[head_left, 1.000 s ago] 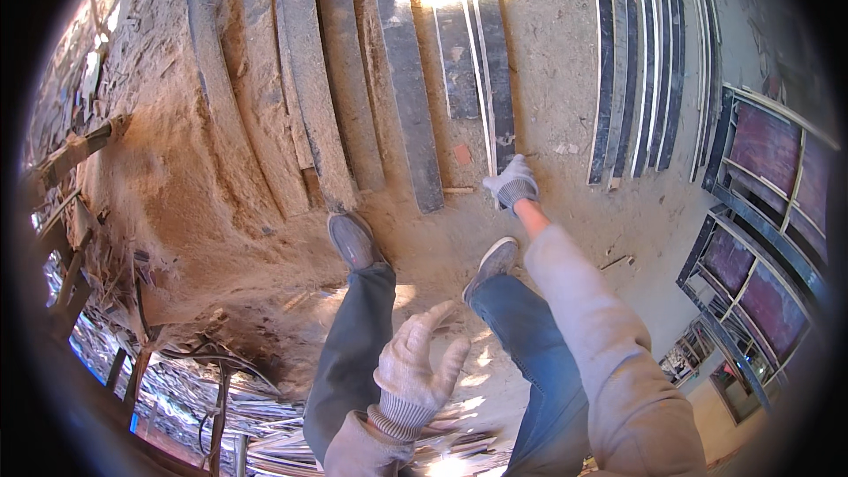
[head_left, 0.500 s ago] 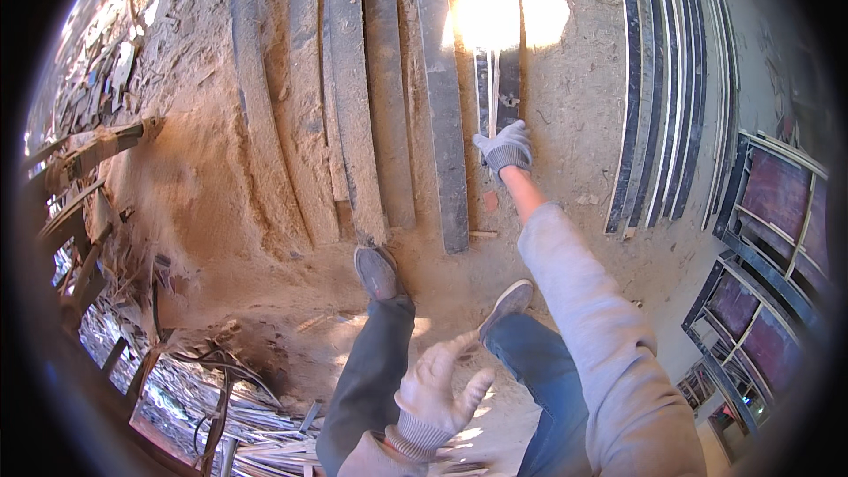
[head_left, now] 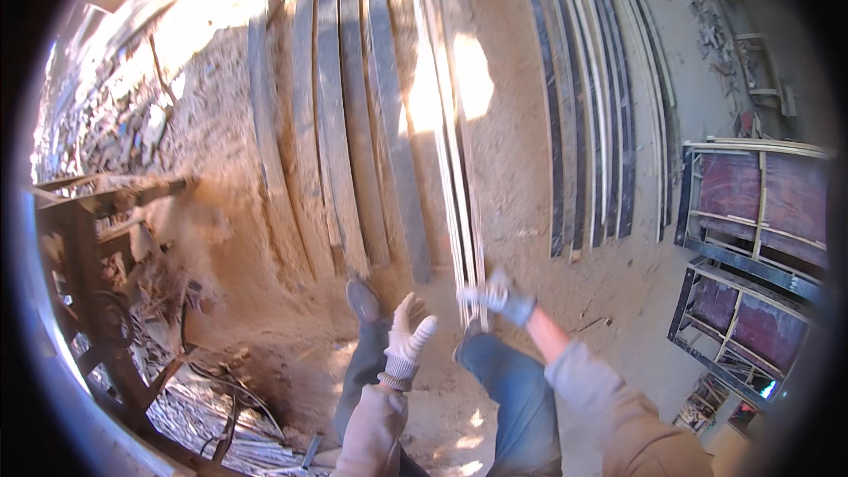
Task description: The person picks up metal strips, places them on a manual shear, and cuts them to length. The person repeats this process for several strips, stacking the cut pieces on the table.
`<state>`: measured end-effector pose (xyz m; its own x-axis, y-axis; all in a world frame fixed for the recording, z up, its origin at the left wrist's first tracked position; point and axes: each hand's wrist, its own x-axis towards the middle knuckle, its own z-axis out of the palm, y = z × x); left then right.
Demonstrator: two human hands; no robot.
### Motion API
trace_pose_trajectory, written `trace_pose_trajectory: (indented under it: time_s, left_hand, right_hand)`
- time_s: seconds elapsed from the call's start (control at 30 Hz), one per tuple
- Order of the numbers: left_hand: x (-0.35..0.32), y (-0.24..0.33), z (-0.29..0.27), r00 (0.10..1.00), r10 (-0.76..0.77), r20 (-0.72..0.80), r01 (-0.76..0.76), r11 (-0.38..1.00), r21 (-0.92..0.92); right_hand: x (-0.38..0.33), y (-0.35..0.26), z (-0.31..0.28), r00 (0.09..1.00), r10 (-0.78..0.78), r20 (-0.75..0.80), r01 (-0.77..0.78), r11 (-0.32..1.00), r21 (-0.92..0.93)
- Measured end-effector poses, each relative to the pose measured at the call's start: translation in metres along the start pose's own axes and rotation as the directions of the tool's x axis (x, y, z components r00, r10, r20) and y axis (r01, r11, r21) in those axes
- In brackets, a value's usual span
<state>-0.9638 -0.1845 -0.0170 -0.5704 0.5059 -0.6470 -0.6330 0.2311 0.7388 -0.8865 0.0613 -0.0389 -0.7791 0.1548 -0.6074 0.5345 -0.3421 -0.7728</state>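
Note:
My right hand (head_left: 502, 297), in a pale grey knitted glove, is closed round the near ends of a bundle of long narrow strips (head_left: 452, 172). The strips have pale edges with dark faces between them and run away from me into a bright sun patch. Their near ends reach to about my right shoe. My left hand (head_left: 408, 336), also gloved, hovers above the ground in front of my legs. It is empty, with thumb and fingers apart, and touches nothing.
Several dusty long planks (head_left: 330, 124) lie side by side left of the strips. To the right is another row of dark, pale-edged strips (head_left: 587, 106). Framed reddish panels (head_left: 799, 194) stand at far right. A metal frame (head_left: 79, 247) and scrap pieces (head_left: 119, 132) are at left.
My right hand has drawn the strips toward me, so their near ends are now by my foot. The left hand has risen slightly forward. My view has shifted too.

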Motion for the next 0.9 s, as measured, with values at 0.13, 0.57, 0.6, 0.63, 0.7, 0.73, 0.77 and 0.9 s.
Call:
trace_pose_trajectory:
  time_s: [0.13,0.57,0.6,0.63,0.7,0.73,0.77,0.9]
  left_hand:
    - [0.001,0.045,0.073,0.994,0.064,0.092,-0.039,0.966,-0.256]
    - [-0.111,0.162,0.062,0.805,-0.416,0.424,0.588,0.657,-0.472]
    - [-0.115,0.165,0.055,0.796,-0.454,0.4,0.603,0.641,-0.475]
    - [-0.121,0.166,0.049,0.788,-0.46,0.41,0.616,0.616,-0.491]
    - [-0.129,0.168,0.041,0.825,-0.378,0.42,0.563,0.614,-0.553]
    - [-0.132,0.167,0.039,0.815,-0.441,0.378,0.58,0.61,-0.54]
    - [-0.135,0.166,0.039,0.823,-0.41,0.392,0.567,0.605,-0.558]
    - [-0.139,0.167,0.056,0.831,-0.333,0.445,0.55,0.605,-0.576]
  right_hand:
    - [-0.118,-0.062,0.046,1.0,-0.021,0.016,0.023,0.997,-0.071]
    - [-0.26,-0.163,0.057,0.726,0.306,-0.616,-0.513,0.837,-0.189]
    - [-0.27,-0.17,0.059,0.656,0.012,-0.754,-0.554,0.686,-0.471]
    - [-0.28,-0.177,0.054,0.631,0.099,-0.769,-0.572,0.729,-0.375]
    - [-0.314,-0.183,0.053,0.565,0.049,-0.823,-0.617,0.687,-0.383]
    - [-0.338,-0.182,0.054,0.537,0.059,-0.841,-0.655,0.657,-0.372]
    - [-0.358,-0.179,0.058,0.508,-0.015,-0.861,-0.657,0.64,-0.398]
    - [-0.435,-0.164,0.068,0.607,0.01,-0.794,-0.519,0.762,-0.388]
